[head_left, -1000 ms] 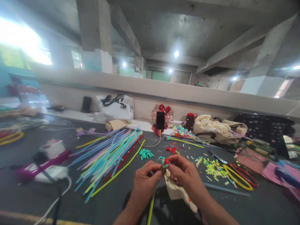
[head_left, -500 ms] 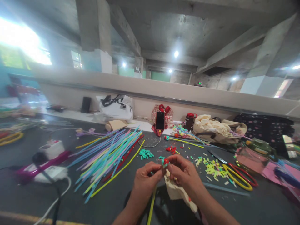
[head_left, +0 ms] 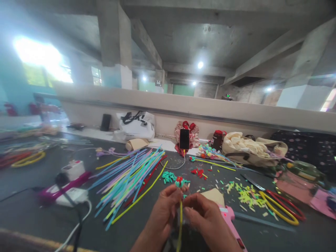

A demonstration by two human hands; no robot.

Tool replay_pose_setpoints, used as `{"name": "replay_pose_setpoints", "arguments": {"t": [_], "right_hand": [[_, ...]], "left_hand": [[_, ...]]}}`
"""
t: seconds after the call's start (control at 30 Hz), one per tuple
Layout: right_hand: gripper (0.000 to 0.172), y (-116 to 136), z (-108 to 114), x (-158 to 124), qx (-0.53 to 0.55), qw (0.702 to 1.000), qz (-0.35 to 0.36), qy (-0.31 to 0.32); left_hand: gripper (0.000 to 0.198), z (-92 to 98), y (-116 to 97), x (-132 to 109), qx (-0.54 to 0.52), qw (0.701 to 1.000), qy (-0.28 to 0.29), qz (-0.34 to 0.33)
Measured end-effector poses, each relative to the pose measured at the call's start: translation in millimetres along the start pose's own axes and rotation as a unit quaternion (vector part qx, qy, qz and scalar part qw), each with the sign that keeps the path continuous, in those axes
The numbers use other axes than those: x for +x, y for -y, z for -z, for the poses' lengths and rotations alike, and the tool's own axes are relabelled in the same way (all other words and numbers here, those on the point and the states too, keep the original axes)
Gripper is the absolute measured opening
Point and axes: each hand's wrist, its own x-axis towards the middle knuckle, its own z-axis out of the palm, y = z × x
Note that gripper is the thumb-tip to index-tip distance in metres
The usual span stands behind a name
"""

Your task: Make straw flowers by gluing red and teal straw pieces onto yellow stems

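Between thumb and fingers, my left hand (head_left: 165, 210) pinches a small teal and red flower (head_left: 179, 181) just below its head. A yellow-green stem (head_left: 180, 224) hangs down from it between my hands. My right hand (head_left: 203, 217) is beside the stem with its fingers curled; whether it grips anything is hidden. Under and beside my right hand lies a pink glue gun (head_left: 229, 214), near a beige piece of cloth or card (head_left: 214, 196). Teal pieces (head_left: 168, 177) and red pieces (head_left: 198, 173) lie in small heaps beyond my hands.
Long coloured stems (head_left: 131, 185) spread at the left, near a power strip (head_left: 65, 190). Yellow cut pieces (head_left: 248, 196) and scissors (head_left: 279, 206) lie at the right. Behind stand a phone (head_left: 184, 139), white bag (head_left: 138, 126), beige bag (head_left: 244, 150) and jar (head_left: 299, 178).
The flower now stands upright above my left hand, its stem below it. My right hand has come down off the flower head. The pink glue gun has come into sight, and the view has shifted left.
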Motion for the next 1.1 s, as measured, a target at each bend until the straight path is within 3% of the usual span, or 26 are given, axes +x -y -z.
{"name": "replay_pose_setpoints", "arguments": {"t": [0.17,0.3,0.4,0.53,0.63,0.73,0.9,1.0,1.1], "right_hand": [[0.017,7.7,-12.3,4.8,0.047,0.999,0.026,0.01],[0.028,7.6,-9.0,5.3,0.07,0.996,0.016,0.044],[0.029,2.8,-2.7,2.1,0.167,0.982,-0.037,0.08],[0.029,-3.2,2.7,-2.9,0.27,0.94,-0.149,0.147],[0.032,-7.9,0.8,-4.0,0.279,0.933,-0.162,0.162],[0.034,-12.0,-2.3,-3.3,0.251,0.948,-0.138,0.14],[0.029,-13.5,-2.1,-2.6,0.161,0.981,-0.101,0.048],[0.033,-14.7,-3.9,-2.2,0.157,0.98,-0.116,0.039],[0.036,-16.2,-7.7,-1.6,0.217,0.968,-0.123,0.041]], "left_hand": [[0.022,-1.5,-1.3,-5.5,0.036,0.997,0.068,-0.013],[0.023,-5.3,-2.8,-8.5,0.071,0.996,0.053,-0.026],[0.023,-7.9,-2.9,-9.6,0.095,0.994,0.043,-0.019],[0.026,-6.1,-1.2,-8.4,0.121,0.991,0.053,-0.015],[0.026,-1.4,1.3,-5.2,0.138,0.989,0.059,0.011],[0.025,3.1,4.5,-0.5,0.133,0.99,0.04,0.03],[0.022,4.4,7.7,4.4,0.153,0.988,-0.017,0.001],[0.023,0.8,6.7,2.8,0.172,0.985,-0.026,-0.009],[0.02,-3.8,3.9,-0.9,0.159,0.987,0.008,0.003]]}}
